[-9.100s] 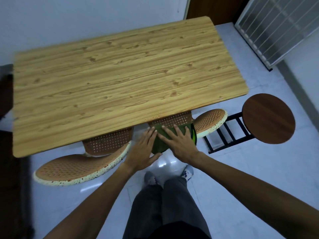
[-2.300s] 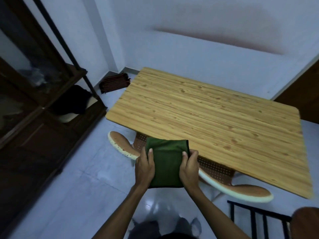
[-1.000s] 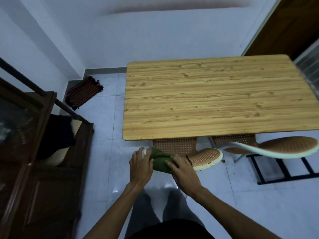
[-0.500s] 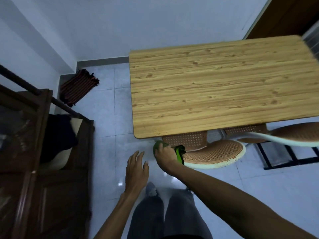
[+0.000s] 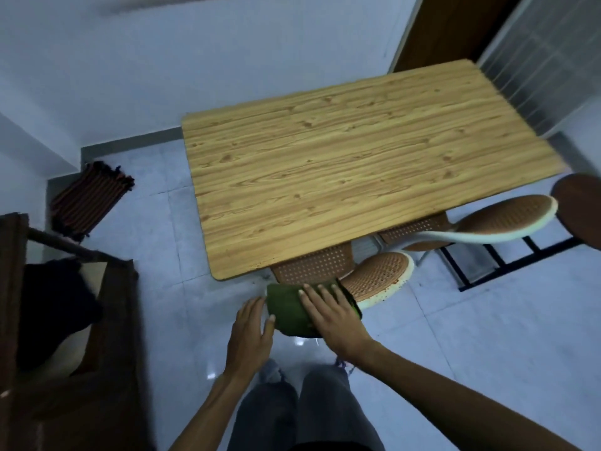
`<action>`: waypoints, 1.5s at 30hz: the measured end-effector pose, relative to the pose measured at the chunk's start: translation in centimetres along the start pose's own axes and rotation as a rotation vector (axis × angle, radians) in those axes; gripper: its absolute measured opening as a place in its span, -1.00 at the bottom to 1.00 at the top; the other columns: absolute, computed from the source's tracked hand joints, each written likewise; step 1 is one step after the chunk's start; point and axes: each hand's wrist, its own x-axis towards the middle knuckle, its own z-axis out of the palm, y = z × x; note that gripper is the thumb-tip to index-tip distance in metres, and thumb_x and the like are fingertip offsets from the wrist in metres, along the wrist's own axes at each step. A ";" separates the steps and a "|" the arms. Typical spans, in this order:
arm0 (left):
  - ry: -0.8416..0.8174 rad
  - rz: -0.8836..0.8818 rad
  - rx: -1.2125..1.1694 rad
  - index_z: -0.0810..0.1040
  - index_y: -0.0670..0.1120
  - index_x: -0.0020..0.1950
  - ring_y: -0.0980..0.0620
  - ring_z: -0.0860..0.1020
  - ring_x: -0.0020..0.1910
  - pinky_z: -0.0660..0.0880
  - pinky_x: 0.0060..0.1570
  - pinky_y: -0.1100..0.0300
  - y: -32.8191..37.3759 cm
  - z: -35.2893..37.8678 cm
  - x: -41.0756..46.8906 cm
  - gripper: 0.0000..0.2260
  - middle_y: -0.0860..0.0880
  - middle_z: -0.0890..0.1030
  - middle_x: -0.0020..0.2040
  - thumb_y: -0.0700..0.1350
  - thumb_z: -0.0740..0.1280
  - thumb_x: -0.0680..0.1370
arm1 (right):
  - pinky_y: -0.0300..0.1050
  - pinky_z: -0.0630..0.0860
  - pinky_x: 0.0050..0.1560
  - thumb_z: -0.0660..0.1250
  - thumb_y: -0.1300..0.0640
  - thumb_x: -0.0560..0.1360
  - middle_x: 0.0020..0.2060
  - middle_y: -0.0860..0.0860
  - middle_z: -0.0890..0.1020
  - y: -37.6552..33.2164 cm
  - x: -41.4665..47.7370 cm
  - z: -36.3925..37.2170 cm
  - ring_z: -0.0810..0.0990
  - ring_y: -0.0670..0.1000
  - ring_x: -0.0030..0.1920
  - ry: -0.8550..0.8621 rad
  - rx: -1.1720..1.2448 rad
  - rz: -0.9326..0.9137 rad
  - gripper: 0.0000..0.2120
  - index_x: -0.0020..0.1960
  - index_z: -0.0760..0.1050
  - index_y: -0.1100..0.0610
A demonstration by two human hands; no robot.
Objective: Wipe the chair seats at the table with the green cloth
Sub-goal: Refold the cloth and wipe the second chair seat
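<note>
The green cloth (image 5: 286, 309) lies on the near left end of an orange perforated chair seat (image 5: 379, 275) with a white rim, tucked under the wooden table (image 5: 357, 164). My right hand (image 5: 333, 319) presses flat on the cloth's right half, fingers spread toward the table. My left hand (image 5: 250, 330) rests beside the cloth's left edge, fingers apart and thumb near the cloth. A second orange seat (image 5: 507, 219) sticks out from under the table further right.
A dark wooden cabinet (image 5: 65, 353) stands close on my left. A folded striped mat (image 5: 91, 196) lies on the tiled floor by the wall. A round dark brown stool (image 5: 582, 209) and a black metal frame (image 5: 507, 260) are at the right.
Half a second ago my right hand held the cloth bunched at the seat's left edge and my left hand hung free. Now the cloth lies flatter under my right palm and my left hand is beside it.
</note>
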 end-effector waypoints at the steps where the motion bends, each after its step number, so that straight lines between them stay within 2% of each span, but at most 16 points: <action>1: -0.037 0.026 0.031 0.29 -0.05 0.50 0.00 0.24 0.50 0.20 0.40 0.19 0.4 0.8 -0.2 -0.54 -0.03 0.33 0.51 0.02 0.22 0.62 | 0.27 0.17 0.47 0.26 0.14 0.51 0.53 0.14 0.27 1.9 -1.5 0.1 0.34 0.23 0.46 0.004 -0.025 0.004 -0.31 0.58 0.10 0.18; 3: -0.121 0.051 0.109 0.11 -0.05 0.58 0.06 0.01 0.57 0.04 0.51 0.13 1.0 2.3 -0.7 -0.41 0.04 0.08 0.59 0.12 0.19 0.62 | 0.32 0.11 0.48 0.28 0.21 0.45 0.55 0.13 0.22 5.8 -4.1 0.0 0.23 0.23 0.51 -0.005 -0.069 0.029 -0.25 0.58 0.09 0.20; 5: -0.171 0.057 0.181 -0.10 -0.03 0.59 0.10 -0.17 0.57 -0.15 0.54 0.11 0.9 3.1 -1.2 -0.33 0.08 -0.15 0.57 0.19 0.12 0.61 | 0.33 0.09 0.47 0.27 0.22 0.47 0.57 0.11 0.18 8.4 -5.6 -0.6 0.15 0.23 0.54 -0.033 -0.078 0.052 -0.28 0.58 0.09 0.20; 8: -0.213 0.042 0.218 -0.26 0.00 0.55 0.11 -0.25 0.56 -0.25 0.51 0.11 1.0 3.1 -1.2 -0.30 0.10 -0.26 0.56 0.22 0.08 0.61 | 0.35 0.05 0.47 0.20 0.10 0.56 0.56 0.09 0.19 8.4 -5.6 -1.3 0.14 0.24 0.54 -0.058 -0.050 0.090 -0.38 0.57 0.14 0.16; 12: -0.246 0.005 0.220 -0.21 0.00 0.59 0.13 -0.27 0.56 -0.25 0.52 0.07 1.2 2.9 -1.1 -0.28 0.10 -0.24 0.58 0.27 0.06 0.59 | 0.44 -0.01 0.44 0.27 0.01 0.49 0.55 0.09 0.23 4.8 -4.2 -1.4 0.17 0.29 0.52 -0.130 0.015 0.165 -0.30 0.58 0.14 0.08; 15: -0.228 -0.006 0.171 -0.20 -0.02 0.60 0.12 -0.24 0.57 -0.23 0.53 0.03 2.0 3.2 -1.3 -0.30 0.07 -0.20 0.60 0.26 0.03 0.60 | 0.42 -0.02 0.44 0.09 -0.20 0.58 0.51 0.09 0.32 1.0 -1.8 -1.2 0.21 0.26 0.50 -0.101 0.113 0.166 -0.38 0.55 0.20 0.07; 17: -0.219 -0.018 0.150 -0.18 -0.02 0.60 0.09 -0.19 0.58 -0.18 0.55 -0.01 2.4 3.2 -1.4 -0.34 0.03 -0.14 0.62 0.23 -0.02 0.62 | 0.42 0.02 0.44 0.05 -0.25 0.58 0.47 0.09 0.38 -0.9 -0.6 -1.2 0.28 0.24 0.47 -0.095 0.185 0.190 -0.37 0.52 0.27 0.09; 22: -0.245 -0.039 0.256 -0.16 -0.08 0.60 0.03 -0.14 0.59 -0.15 0.54 0.00 2.7 2.9 -1.2 -0.37 -0.04 -0.12 0.62 0.19 -0.05 0.63 | 0.38 -0.02 0.46 -0.04 -0.32 0.60 0.51 0.10 0.32 4.1 -3.3 -0.2 0.26 0.18 0.49 -0.069 0.126 0.208 -0.28 0.54 0.21 0.16; 26: -0.225 -0.017 0.303 -0.16 -0.13 0.60 -0.01 -0.13 0.59 -0.12 0.55 0.01 3.1 2.7 -1.0 -0.33 -0.07 -0.12 0.62 0.20 -0.03 0.63 | 0.35 -0.11 0.49 -0.13 -0.32 0.61 0.57 0.09 0.19 11.0 -5.4 -1.7 0.01 0.13 0.58 -0.086 0.048 0.267 -0.27 0.57 0.14 0.16; 28: -0.225 -0.016 0.315 -0.16 -0.16 0.59 -0.04 -0.12 0.59 -0.12 0.53 0.05 3.3 2.7 -1.0 -0.28 -0.10 -0.12 0.62 0.25 -0.04 0.60 | 0.34 -0.15 0.50 -0.13 -0.31 0.60 0.58 0.12 0.11 11.2 -5.7 -2.5 -0.07 0.18 0.58 -0.040 0.030 0.351 -0.27 0.58 0.12 0.18; 30: -0.215 -0.039 0.290 -0.15 -0.17 0.59 -0.04 -0.13 0.59 -0.12 0.52 0.08 3.7 2.8 -0.9 -0.21 -0.11 -0.11 0.62 0.31 -0.06 0.55 | 0.28 -0.18 0.51 -0.09 -0.28 0.60 0.58 0.18 0.07 8.6 -5.5 -2.6 -0.08 0.22 0.58 0.049 0.138 0.580 -0.27 0.58 0.08 0.21; 33: -0.174 -0.027 0.257 -0.07 -0.19 0.59 -0.04 -0.11 0.59 -0.04 0.55 0.03 4.9 3.3 -0.4 -0.25 -0.13 -0.04 0.62 0.27 0.00 0.58 | 0.26 -0.04 0.52 -0.03 -0.27 0.59 0.57 0.27 0.02 3.0 -4.4 -1.8 -0.05 0.27 0.56 0.139 0.456 0.913 -0.23 0.57 0.02 0.27; 35: -0.145 0.010 0.276 0.03 -0.21 0.57 -0.08 -0.03 0.59 0.03 0.54 -0.04 5.8 3.9 0.4 -0.33 -0.17 0.07 0.60 0.18 0.08 0.62 | 0.25 -0.01 0.52 0.03 -0.26 0.60 0.57 0.28 -0.11 1.0 -3.0 -1.7 -0.12 0.28 0.56 0.152 0.610 1.008 -0.20 0.58 -0.06 0.30; 38: -0.112 -0.002 0.328 0.15 -0.24 0.53 -0.21 0.05 0.57 0.06 0.52 -0.15 6.7 4.6 2.2 -0.41 -0.25 0.18 0.56 0.12 0.10 0.63 | 0.22 0.00 0.52 0.10 -0.22 0.60 0.56 0.28 -0.20 1.2 -1.3 -2.3 -0.19 0.29 0.56 0.189 0.696 1.095 -0.18 0.58 -0.12 0.31; 42: -0.042 -0.177 0.251 0.19 -0.23 0.52 -0.23 0.05 0.56 0.07 0.50 -0.16 6.6 5.4 4.5 -0.39 -0.25 0.18 0.56 0.16 0.12 0.62 | 0.22 0.10 0.51 0.19 -0.08 0.60 0.56 0.23 -0.25 3.4 -1.0 -1.7 -0.21 0.27 0.56 0.286 0.725 1.110 -0.22 0.58 -0.12 0.28; 45: 0.021 -0.390 0.124 0.09 -0.20 0.57 -0.16 -0.04 0.58 0.09 0.49 -0.17 6.5 6.2 5.6 -0.40 -0.17 0.06 0.60 0.11 0.10 0.63 | 0.10 0.12 0.48 0.19 0.02 0.62 0.57 0.22 -0.24 5.6 -0.9 -0.9 -0.19 0.24 0.56 0.354 0.767 1.103 -0.27 0.58 -0.13 0.27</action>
